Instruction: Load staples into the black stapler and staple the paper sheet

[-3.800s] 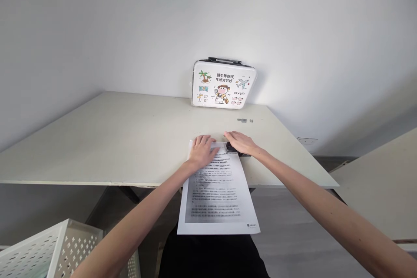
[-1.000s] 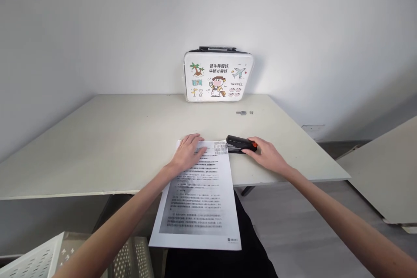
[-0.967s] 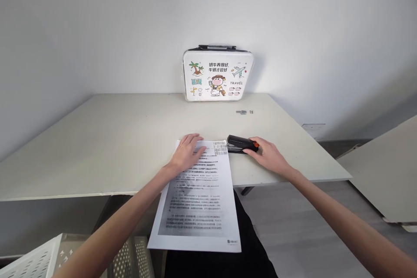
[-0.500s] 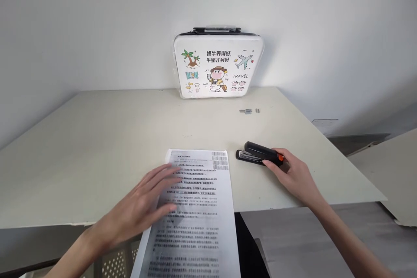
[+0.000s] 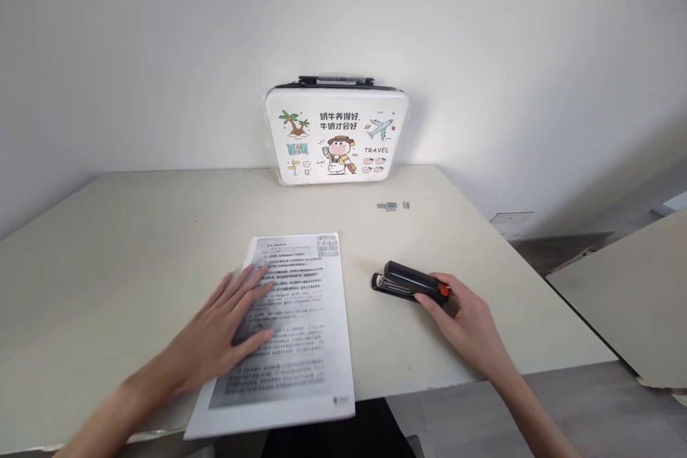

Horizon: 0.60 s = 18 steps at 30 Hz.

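Printed sheets of paper [image 5: 300,343] lie on the table, their lower edge reaching past its front edge. My left hand [image 5: 228,325] rests flat on their left side with fingers spread, covering part of the text. To the right of the paper is a black stapler [image 5: 413,283] with an orange-red part at its back end. My right hand [image 5: 464,311] grips that rear end between thumb and fingers. The stapler's front points left toward the paper, its jaws apart, and the two do not touch.
A white case [image 5: 338,136] with cartoon prints and a black handle stands against the wall at the back of the table [image 5: 134,250]. Strips of staples [image 5: 389,206] lie in front of it, to the right. Another pale surface [image 5: 627,293] stands at the far right.
The paper has slid away from me, farther onto the table, with my left hand on it. My view has tilted and shifted right. The stapler stays in my right hand.
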Available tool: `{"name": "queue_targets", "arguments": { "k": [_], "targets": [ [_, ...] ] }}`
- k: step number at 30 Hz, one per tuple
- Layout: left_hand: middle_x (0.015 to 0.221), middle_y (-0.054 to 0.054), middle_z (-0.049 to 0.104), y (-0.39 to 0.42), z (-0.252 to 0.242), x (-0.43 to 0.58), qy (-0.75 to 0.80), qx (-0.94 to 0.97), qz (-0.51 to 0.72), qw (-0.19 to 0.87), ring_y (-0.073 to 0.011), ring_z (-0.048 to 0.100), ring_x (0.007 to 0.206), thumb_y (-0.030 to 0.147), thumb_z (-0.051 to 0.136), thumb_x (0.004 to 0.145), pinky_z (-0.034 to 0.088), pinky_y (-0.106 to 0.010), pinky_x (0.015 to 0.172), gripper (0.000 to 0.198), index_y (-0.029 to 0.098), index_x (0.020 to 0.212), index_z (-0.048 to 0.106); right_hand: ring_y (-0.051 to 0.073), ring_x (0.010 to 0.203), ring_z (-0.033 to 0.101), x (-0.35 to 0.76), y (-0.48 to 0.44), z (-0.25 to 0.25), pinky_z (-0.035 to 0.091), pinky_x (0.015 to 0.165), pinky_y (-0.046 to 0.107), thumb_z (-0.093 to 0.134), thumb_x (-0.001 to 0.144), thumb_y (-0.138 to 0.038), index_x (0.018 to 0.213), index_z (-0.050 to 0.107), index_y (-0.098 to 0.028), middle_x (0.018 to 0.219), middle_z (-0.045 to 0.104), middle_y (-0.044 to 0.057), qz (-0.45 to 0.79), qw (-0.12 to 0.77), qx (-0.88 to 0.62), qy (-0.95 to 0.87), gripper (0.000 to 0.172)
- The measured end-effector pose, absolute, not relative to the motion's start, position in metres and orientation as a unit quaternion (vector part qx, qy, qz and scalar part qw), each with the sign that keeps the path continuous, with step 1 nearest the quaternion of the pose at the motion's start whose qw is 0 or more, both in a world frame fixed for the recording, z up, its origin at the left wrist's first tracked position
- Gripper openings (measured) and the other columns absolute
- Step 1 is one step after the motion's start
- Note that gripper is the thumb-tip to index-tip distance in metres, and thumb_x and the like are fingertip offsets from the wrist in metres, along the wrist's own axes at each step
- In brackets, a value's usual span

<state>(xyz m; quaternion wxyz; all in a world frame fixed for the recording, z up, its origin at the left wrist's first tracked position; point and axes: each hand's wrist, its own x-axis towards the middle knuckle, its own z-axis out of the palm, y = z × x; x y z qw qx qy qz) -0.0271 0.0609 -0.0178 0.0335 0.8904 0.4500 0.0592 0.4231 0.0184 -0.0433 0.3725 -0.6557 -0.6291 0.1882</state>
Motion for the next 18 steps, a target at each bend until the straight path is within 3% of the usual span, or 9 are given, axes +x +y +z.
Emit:
{"name": "queue_targets", "arguments": {
  "k": [3, 8, 14, 18],
  "targets": [
    [0.174, 0.0, 0.021, 0.109, -0.016, -0.015, 0.477, 0.876, 0.053, 0.041, -0.0322, 0.019, 0.161, 0.069, 0.047, 0.101, 0.013, -0.056, 0.132, 0.073, 0.03, 0.162, 0.04, 0.025, 0.093, 0.069, 0.423, 0.019, -0.044, 0.054, 0.063, 0.03, 0.06, 0.096, -0.061, 0.117, 0.065, -0.024, 0.112, 0.075, 0.009, 0.202, 0.383, -0.648, -0.626, 0.042],
    [0.174, -0.004, 0.024, 0.16, -0.013, 0.015, 0.498, 0.864, 0.055, 0.053, -0.0313, 0.019, 0.161, 0.073, 0.039, 0.101, 0.009, -0.055, 0.132, 0.074, 0.026, 0.158, 0.045, 0.026, 0.094, 0.07, 0.421, 0.02, -0.041, 0.056, 0.065, 0.032, 0.059, 0.096, -0.06, 0.117, 0.066, -0.024, 0.112, 0.075, 0.01, 0.216, 0.395, -0.641, -0.622, 0.042],
    [0.171, -0.007, 0.032, 0.172, -0.02, 0.031, 0.497, 0.861, 0.093, 0.05, -0.0327, 0.023, 0.16, 0.073, 0.04, 0.1, 0.008, -0.06, 0.13, 0.073, 0.026, 0.154, 0.049, 0.026, 0.088, 0.069, 0.422, 0.022, -0.042, 0.056, 0.065, 0.034, 0.058, 0.097, -0.061, 0.114, 0.066, -0.024, 0.106, 0.075, 0.01, 0.217, 0.406, -0.63, -0.625, 0.041],
    [0.171, -0.007, 0.032, 0.171, -0.022, 0.028, 0.495, 0.862, 0.1, 0.048, -0.0325, 0.024, 0.16, 0.072, 0.041, 0.1, 0.008, -0.059, 0.13, 0.071, 0.027, 0.155, 0.049, 0.024, 0.076, 0.065, 0.425, 0.022, -0.043, 0.051, 0.055, 0.033, 0.057, 0.096, -0.065, 0.113, 0.066, -0.024, 0.102, 0.074, 0.01, 0.189, 0.424, -0.643, -0.609, 0.045]
  ]
}}
